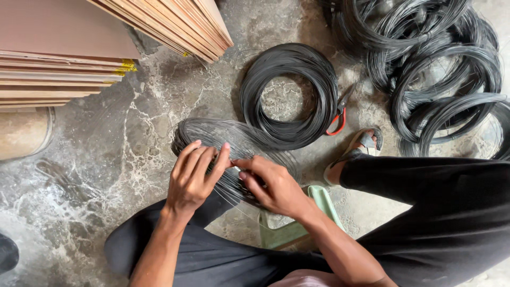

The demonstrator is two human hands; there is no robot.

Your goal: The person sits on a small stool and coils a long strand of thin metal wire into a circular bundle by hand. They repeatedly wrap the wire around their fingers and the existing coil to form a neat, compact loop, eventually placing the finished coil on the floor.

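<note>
Black wire is the material in hand. A loose, flattened wire bundle (234, 154) lies across the person's lap area, just above the knees, and serves as the reference point below.

Left hand (192, 178): forearm rises from the bottom edge and angles slightly inward, wrist straight, back of hand toward the camera. Its fingers (186, 159) are held close together and curled over the near side of the wire bundle, the thumb pressing toward the fingertips so that strands are pinched at the bundle's middle.

Right hand (273, 186): forearm enters from the lower right and runs diagonally up to the left, wrist bent a little inward. The thumb and forefinger meet the left thumb at the bundle's middle and nip the same strands; the remaining fingers are folded under, against the bundle's lower right part. The two hands touch at the fingertips.

Beyond the wire bundle, touching its far edge, a tidy round wire coil (289, 95) lies flat on the mottled stone floor (117, 154). Red-handled cutters (340, 114) rest against that coil, to the right of the bundle. Farther right, a heap of coils (441, 69) lies well apart. Left of and beyond the bundle, stacked boards (64, 58) stand. Right of the bundle, a sandalled foot (356, 151) rests on the floor; beneath the right wrist a green stool (289, 231) shows.
</note>
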